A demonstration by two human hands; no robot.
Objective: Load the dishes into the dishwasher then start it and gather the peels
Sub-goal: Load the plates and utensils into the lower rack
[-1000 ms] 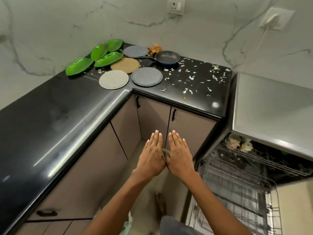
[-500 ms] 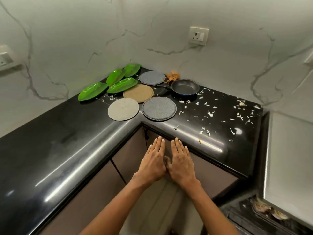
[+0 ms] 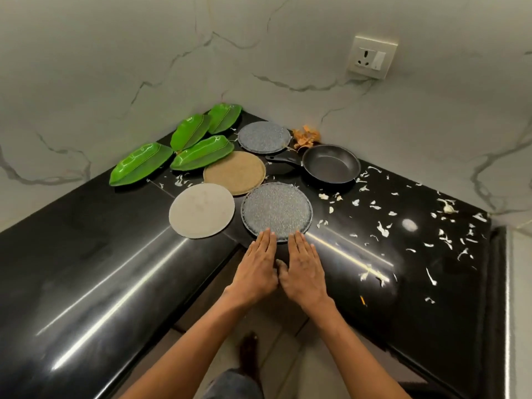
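Note:
On the black corner counter (image 3: pixel 100 269) lie several round plates: a near grey speckled plate (image 3: pixel 276 210), a white plate (image 3: pixel 201 210), a tan plate (image 3: pixel 234 171) and a far grey plate (image 3: pixel 263 136). Several green leaf-shaped dishes (image 3: pixel 201 152) sit behind them, and a black frying pan (image 3: pixel 331 164) stands to the right. White peels (image 3: pixel 383 227) are scattered over the right counter; orange peels (image 3: pixel 305 136) lie in the corner. My left hand (image 3: pixel 256 269) and right hand (image 3: pixel 302 269) are flat, side by side, with their fingertips at the near grey plate's front rim.
A wall socket (image 3: pixel 371 57) sits on the marble wall above the pan. A garlic piece (image 3: pixel 447 208) lies near the right wall. The dishwasher's top edge (image 3: pixel 518 283) shows at the far right. Floor and cabinet fronts are below my arms.
The view has tilted up from the open dishwasher to the counter. Both hands have moved forward together, from in front of the cabinets to the near grey plate's rim.

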